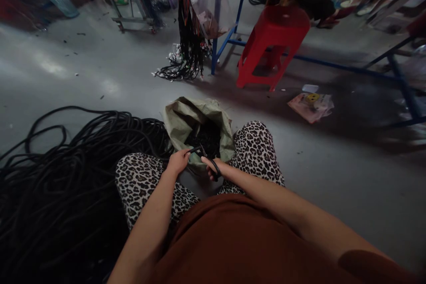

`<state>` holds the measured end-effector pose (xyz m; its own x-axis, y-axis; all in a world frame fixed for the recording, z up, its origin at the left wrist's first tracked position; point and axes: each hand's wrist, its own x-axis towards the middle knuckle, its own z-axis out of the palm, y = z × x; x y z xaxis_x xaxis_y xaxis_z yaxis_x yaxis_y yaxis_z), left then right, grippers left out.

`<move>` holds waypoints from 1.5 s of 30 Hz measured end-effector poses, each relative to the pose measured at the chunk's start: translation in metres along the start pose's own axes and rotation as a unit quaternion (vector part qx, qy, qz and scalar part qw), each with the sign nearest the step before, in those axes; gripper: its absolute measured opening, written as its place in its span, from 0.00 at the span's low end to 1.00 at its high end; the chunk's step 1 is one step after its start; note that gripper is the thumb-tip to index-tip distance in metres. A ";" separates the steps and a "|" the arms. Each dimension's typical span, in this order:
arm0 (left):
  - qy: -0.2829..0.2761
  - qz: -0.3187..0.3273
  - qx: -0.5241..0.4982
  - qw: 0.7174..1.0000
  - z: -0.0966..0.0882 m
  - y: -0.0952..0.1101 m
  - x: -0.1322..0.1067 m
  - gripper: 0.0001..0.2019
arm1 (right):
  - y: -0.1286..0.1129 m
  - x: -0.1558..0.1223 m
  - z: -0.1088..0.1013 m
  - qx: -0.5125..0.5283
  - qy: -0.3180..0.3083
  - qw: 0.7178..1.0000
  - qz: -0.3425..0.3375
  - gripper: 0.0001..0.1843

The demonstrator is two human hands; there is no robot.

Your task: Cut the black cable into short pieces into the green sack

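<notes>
My left hand (pixel 179 160) is closed in a pinch on the end of a short black tube piece (pixel 196 149), held just in front of my knees. My right hand (pixel 213 167) is wrapped round the handles of black scissors (pixel 209 161), whose blades meet the tube. Both hands hover over the mouth of an olive-green sack (pixel 186 117) that stands on the floor between my legs and holds a heap of small black cut pieces (pixel 208 136). A big tangle of long black tubing (pixel 60 177) lies on the floor to my left.
A red plastic stool (pixel 273 40) stands ahead to the right beside a blue metal frame (pixel 218 22). Bundles of black cords (pixel 189 40) and a clear plastic bag (pixel 208 0) hang from it. Papers (pixel 311 105) lie on the grey concrete floor.
</notes>
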<state>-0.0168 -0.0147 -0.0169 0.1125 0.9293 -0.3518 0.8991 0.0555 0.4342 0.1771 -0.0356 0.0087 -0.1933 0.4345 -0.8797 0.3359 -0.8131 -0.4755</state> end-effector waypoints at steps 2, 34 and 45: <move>-0.001 0.004 0.003 1.000 0.000 0.001 0.000 0.17 | 0.000 -0.001 0.001 -0.001 -0.002 1.000 -0.006 0.28; -0.050 0.028 0.003 0.998 0.006 0.004 -0.003 0.17 | 0.011 0.022 0.000 -0.071 -0.022 0.997 -0.033 0.29; -0.057 0.040 -0.006 0.998 0.009 0.003 -0.001 0.18 | 0.009 0.018 0.004 -0.034 -0.021 0.999 -0.010 0.22</move>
<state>-0.0110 -0.0190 -0.0224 0.2308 0.8835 -0.4076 0.8804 -0.0112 0.4741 0.1731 -0.0368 -0.0110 -0.2376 0.4327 -0.8697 0.3933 -0.7758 -0.4934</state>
